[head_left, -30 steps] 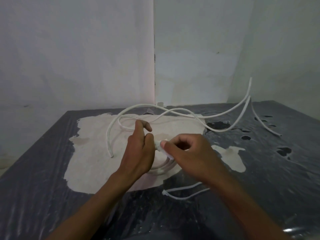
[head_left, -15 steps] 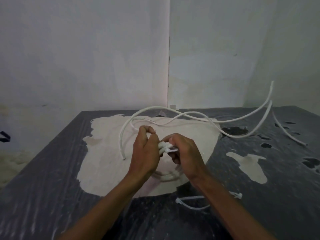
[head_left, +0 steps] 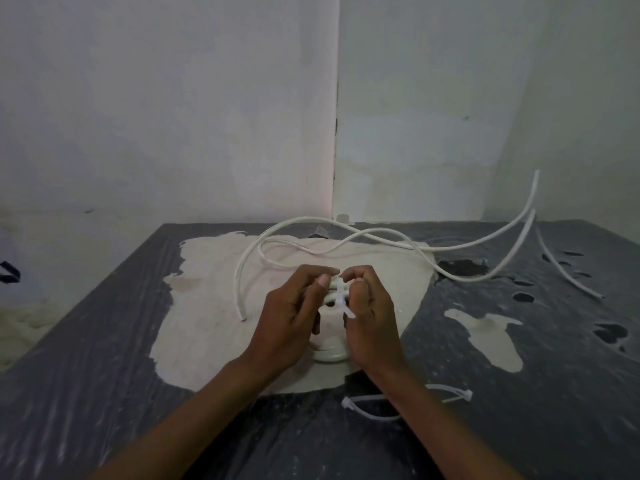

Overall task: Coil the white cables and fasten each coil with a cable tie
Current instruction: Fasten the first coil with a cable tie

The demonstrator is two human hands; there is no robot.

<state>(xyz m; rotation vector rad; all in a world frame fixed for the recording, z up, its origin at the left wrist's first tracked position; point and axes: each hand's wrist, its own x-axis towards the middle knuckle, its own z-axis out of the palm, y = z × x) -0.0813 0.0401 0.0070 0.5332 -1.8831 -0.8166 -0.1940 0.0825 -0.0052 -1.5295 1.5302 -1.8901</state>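
A small white cable coil (head_left: 329,355) is held upright between both hands over the pale patch of the table. My left hand (head_left: 289,320) grips the coil's top from the left. My right hand (head_left: 369,317) pinches a white cable tie (head_left: 343,299) wrapped across the coil's top, its tail sticking out down to the right. Most of the coil is hidden by my fingers. Loose white cables (head_left: 381,240) loop across the table behind my hands and rise at the right.
Two spare cable ties (head_left: 367,408) lie on the dark table (head_left: 104,358) near my right forearm. A short loose cable piece (head_left: 568,271) lies at the far right. Walls stand close behind the table's far edge.
My hands have drawn close together on the coil's top. The tie now sits across the coil with its tail showing by my right thumb. The view has shifted slightly.
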